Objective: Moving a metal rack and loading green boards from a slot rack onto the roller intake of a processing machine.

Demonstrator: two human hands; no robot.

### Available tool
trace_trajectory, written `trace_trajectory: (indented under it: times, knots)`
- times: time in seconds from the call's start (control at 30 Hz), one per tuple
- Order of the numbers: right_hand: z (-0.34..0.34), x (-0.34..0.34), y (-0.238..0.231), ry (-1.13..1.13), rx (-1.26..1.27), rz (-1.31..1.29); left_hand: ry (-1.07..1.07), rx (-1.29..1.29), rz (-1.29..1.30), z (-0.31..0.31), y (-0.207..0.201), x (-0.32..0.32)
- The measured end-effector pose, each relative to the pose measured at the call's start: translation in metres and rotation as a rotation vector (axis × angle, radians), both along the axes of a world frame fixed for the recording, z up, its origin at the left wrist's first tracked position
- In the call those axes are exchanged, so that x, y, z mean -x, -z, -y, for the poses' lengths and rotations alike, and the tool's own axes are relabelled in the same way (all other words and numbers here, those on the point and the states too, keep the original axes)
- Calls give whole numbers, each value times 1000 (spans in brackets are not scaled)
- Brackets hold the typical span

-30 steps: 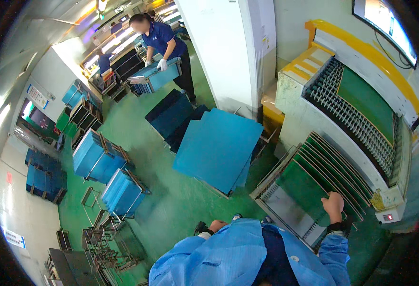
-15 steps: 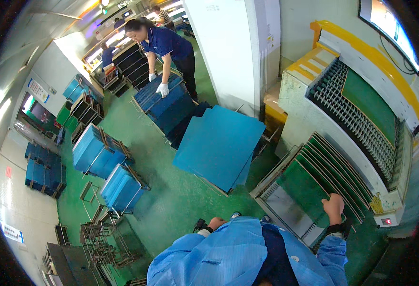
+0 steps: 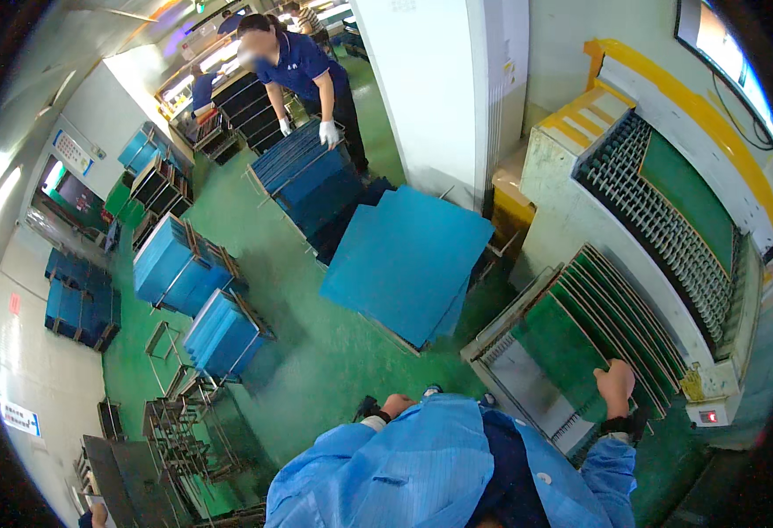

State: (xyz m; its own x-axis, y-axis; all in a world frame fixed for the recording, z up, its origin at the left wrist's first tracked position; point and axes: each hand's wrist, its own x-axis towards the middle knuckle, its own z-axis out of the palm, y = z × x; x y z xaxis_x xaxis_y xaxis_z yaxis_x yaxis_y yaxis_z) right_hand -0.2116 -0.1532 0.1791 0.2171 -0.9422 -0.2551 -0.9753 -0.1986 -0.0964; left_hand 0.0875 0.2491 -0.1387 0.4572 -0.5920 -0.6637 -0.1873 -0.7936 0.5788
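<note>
Several green boards [image 3: 560, 341], right hand [image 3: 615, 385] curled round one's edge, probably steadying.
Left hand [image 3: 398, 406]: fingers unclear from here; next likely needs firm grip.

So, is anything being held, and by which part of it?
The right hand seems to grip a green board by its edge; left hand: cannot tell.

Green floor [image 3: 307, 370] around a white pillar [image 3: 426, 97]
</note>
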Motion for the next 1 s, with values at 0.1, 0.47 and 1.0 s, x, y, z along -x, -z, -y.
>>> trace_trajectory:
  times: [0.1, 0.47, 1.0]
  knots:
    - [0, 1, 2, -23, 15, 18, -45, -29, -18, 3, -8, 1]
    - [2, 6, 10, -66, 34, 12, -56, -15, 19, 0, -7, 4]
    - [12, 6, 15, -213, -54, 48, -55, 14, 3, 10, -50, 11]
